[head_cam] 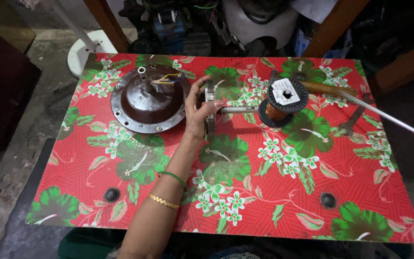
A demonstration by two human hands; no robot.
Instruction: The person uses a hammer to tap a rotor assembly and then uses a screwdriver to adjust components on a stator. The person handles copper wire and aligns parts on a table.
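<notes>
My left hand reaches up from the near edge, with a green and a gold bangle on the wrist. Its fingers curl around a thin upright metal disc that stands edge-on to me at the table's middle. A short steel shaft runs from the disc rightward to a black spool of copper wire. Just left of the hand lies a round brown fan motor cover with yellow and white wires coming out of its top. My right hand is out of sight.
The table has a red cover with green and white flowers and two black knobs near the front. A long metal rod slants off to the right. Dark machine parts crowd the back; a white round base stands on the floor.
</notes>
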